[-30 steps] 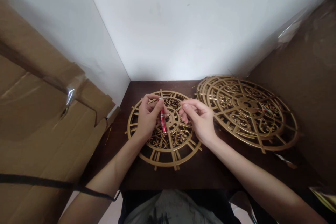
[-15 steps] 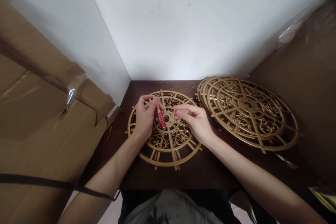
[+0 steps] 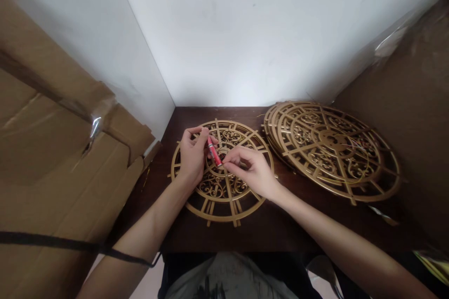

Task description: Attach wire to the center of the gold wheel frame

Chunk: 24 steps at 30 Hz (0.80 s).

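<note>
Fingers of the left hand (image 3: 192, 154) grip a slim red tube (image 3: 214, 153), slanted above a gold openwork disc (image 3: 228, 218) at the centre of the frame. Right hand (image 3: 254, 170) closes thumb to forefinger beside the tube's lower end, anything between them too small to tell. From where I stand, neat work calls for a steady left grip and a light right touch.

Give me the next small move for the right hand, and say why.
Probably close the right hand on the lower end of the red tube: its pinched fingertips are right by that end, while the left hand grips the tube higher up, tilted over the gold disc.
</note>
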Motion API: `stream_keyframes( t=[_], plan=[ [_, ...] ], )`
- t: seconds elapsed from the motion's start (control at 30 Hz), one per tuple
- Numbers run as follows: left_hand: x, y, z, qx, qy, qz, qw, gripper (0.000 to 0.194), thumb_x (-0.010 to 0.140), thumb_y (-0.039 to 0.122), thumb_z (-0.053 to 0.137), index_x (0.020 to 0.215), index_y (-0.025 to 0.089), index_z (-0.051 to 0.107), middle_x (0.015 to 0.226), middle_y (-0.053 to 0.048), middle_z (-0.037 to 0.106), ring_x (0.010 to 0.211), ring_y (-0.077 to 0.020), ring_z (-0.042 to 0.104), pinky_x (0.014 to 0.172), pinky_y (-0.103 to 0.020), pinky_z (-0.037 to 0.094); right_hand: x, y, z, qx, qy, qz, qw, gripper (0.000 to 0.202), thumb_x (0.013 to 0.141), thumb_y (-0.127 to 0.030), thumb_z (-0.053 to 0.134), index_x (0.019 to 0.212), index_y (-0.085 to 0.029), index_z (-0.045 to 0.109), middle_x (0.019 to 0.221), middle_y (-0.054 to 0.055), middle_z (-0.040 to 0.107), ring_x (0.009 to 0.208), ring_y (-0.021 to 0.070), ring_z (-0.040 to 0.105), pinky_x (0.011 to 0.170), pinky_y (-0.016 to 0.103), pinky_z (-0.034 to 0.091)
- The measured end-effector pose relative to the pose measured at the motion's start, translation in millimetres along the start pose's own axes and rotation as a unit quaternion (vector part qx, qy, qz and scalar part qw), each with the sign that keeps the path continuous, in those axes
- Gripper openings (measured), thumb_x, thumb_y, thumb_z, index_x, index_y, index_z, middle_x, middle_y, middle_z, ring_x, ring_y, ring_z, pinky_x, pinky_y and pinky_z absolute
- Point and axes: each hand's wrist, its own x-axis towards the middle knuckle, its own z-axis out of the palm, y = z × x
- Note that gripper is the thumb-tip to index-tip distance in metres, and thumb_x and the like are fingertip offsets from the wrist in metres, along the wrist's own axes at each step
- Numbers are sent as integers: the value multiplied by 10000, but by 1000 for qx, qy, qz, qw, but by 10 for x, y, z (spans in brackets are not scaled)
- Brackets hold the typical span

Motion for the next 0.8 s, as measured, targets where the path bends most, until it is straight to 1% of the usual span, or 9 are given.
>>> stream_keyframes(
  t=[0.17, 0.37, 0.63, 0.8],
  plan=[
    [1, -9, -5, -1, 2, 2, 1000, 352, 738, 357, 665, 904, 178, 411, 605, 26, 611, 461, -95, 564, 353, -142, 325, -3, 22, 10, 7, 3, 15, 1000, 85, 813, -265, 611, 807, -188, 647, 751, 9, 632, 653, 122, 570, 621, 261, 459],
    [1, -4, 2, -2, 6, 2, 1000, 345, 739, 343, 664, 905, 175, 413, 605, 25, 608, 451, -86, 549, 358, -141, 325, -8, 40, 8, -5, 8, 22, 1000, 108, 804, -290, 628, 787, -185, 642, 761, 18, 650, 652, 125, 577, 630, 270, 473],
    [4, -2, 1, -8, 14, 11, 1000, 322, 751, 326, 658, 904, 173, 419, 609, 25, 603, 453, -77, 532, 361, -141, 335, -6, 13, 8, -30, -8, 11, 999, 91, 808, -253, 611, 759, -183, 643, 717, 8, 642, 630, 118, 568, 594, 252, 442],
    [-1, -2, -3, -5, 12, 15, 1000, 313, 759, 321, 651, 902, 173, 416, 612, 23, 606, 463, -85, 547, 361, -145, 344, -11, 28, 17, -23, 1, 20, 1000, 95, 802, -261, 622, 757, -178, 635, 707, 5, 634, 602, 109, 549, 575, 243, 423]
  ],
)
